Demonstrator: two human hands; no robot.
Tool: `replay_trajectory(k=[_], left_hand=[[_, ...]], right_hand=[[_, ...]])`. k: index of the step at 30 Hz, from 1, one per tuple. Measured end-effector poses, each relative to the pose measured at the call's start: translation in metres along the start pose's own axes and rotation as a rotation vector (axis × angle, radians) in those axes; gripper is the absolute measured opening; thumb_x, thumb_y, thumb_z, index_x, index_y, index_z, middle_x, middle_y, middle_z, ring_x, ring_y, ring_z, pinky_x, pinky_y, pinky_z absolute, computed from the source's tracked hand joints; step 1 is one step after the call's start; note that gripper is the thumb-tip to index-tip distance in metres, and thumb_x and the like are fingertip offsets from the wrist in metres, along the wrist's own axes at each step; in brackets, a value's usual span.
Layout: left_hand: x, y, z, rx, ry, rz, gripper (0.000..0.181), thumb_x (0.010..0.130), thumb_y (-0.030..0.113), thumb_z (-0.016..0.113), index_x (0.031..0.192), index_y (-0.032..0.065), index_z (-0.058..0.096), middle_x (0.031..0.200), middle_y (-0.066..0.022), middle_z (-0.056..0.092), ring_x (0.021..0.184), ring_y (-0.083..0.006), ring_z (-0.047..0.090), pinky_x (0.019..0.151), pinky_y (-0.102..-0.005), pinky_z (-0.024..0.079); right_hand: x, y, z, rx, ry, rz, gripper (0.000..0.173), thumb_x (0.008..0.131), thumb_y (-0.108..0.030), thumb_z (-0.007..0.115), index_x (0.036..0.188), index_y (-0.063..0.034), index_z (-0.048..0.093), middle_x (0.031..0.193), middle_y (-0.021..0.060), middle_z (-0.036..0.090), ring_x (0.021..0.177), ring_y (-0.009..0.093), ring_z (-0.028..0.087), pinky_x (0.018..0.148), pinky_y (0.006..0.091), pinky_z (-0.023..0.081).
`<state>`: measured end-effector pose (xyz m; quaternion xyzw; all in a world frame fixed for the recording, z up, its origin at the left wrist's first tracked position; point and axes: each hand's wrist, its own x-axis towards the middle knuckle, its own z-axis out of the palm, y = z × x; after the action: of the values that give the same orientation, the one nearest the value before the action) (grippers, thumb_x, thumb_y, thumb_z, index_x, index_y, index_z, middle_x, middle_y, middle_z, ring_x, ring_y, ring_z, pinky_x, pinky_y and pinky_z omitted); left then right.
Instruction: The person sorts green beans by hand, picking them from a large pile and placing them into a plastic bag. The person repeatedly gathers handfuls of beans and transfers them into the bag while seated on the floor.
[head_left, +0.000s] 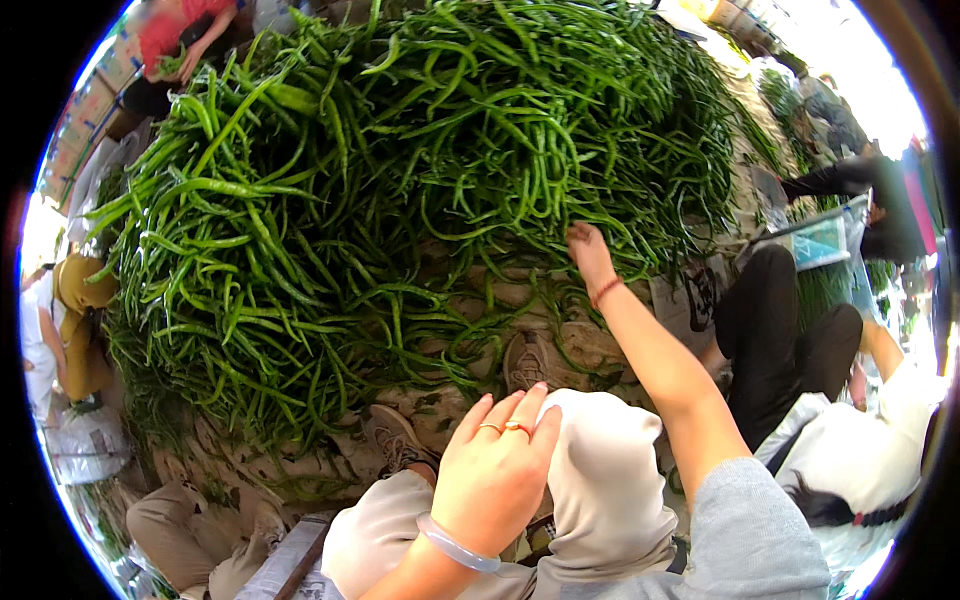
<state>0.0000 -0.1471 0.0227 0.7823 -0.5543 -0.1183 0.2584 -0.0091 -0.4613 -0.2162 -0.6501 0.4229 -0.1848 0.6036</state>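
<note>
A large heap of long green chili peppers (450, 142) spreads over the ground in front of me. My right hand (589, 251), with a red bracelet at its wrist, reaches to the near right edge of this heap. Its fingers are curled close to several peppers; whether one is between them is hidden. Nearer to me, my left hand (499, 450) is over my light trousers by the knee, back upward, fingers extended and slightly apart. It wears two rings and a pale bangle, and nothing shows in it. Its palm is out of sight.
Loose peppers (450, 352) lie on the brown ground sheet (480, 300) near my shoes (527, 360). A person in dark trousers (757, 315) sits close on my right. Beige-clad legs (180, 532) are at lower left. Another person (184, 45) holds peppers at the far left.
</note>
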Motion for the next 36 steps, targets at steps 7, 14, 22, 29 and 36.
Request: replay_trajectory(k=[7,14,22,29,36], left_hand=[[0.016,-0.041,-0.015,-0.069,-0.069,-0.052,0.026,0.074,0.01,0.057,0.1,0.0059,0.057,0.108,-0.0094,0.055,0.094,-0.023,0.056,0.087,-0.0364,0.042],[0.027,-0.071,-0.018,-0.079,-0.127,-0.113,0.025,0.074,0.01,0.056,0.099,0.0045,0.057,0.105,-0.0102,0.057,0.093,-0.0229,0.056,0.087,-0.0356,0.042],[0.035,-0.078,-0.008,-0.123,-0.145,-0.133,0.025,0.074,0.01,0.057,0.098,0.0043,0.057,0.1,-0.0098,0.059,0.089,-0.0237,0.057,0.085,-0.0355,0.043],[0.054,-0.093,-0.016,-0.268,-0.013,-0.401,0.032,0.08,0.01,0.053,0.11,0.0012,0.05,0.104,-0.0163,0.057,0.094,-0.0315,0.055,0.082,-0.0351,0.043],[0.084,-0.107,-0.005,-0.941,0.067,-0.648,0.058,0.085,0.02,0.053,0.13,-0.0051,0.025,0.125,-0.0231,0.041,0.116,-0.0286,0.041,0.095,-0.0324,0.033]], right_hand=[[0.106,0.0,0.057,-0.245,0.142,0.153,0.078,0.069,-0.044,0.066,0.122,0.0077,0.039,0.117,0.0196,0.05,0.106,0.03,0.049,0.088,0.0373,0.038],[0.114,-0.027,0.109,-0.249,0.029,0.251,0.087,0.059,-0.055,0.07,0.115,0.0071,0.048,0.109,0.0182,0.054,0.094,0.025,0.053,0.085,0.0352,0.038],[0.114,-0.012,0.099,-0.108,0.04,0.251,0.053,0.076,-0.032,0.058,0.109,0.007,0.048,0.101,0.0185,0.056,0.085,0.025,0.057,0.081,0.0408,0.042],[-0.056,-0.051,0.045,0.278,-0.44,0.547,0.031,0.078,-0.027,0.06,0.09,-0.0021,0.046,0.058,0.0011,0.048,0.058,0.011,0.051,0.058,0.0297,0.045],[-0.135,-0.114,0.03,0.52,-0.532,0.517,0.028,0.084,-0.017,0.053,0.106,-0.0018,0.045,0.061,-0.0022,0.039,0.049,0.006,0.039,0.047,0.0212,0.039]])
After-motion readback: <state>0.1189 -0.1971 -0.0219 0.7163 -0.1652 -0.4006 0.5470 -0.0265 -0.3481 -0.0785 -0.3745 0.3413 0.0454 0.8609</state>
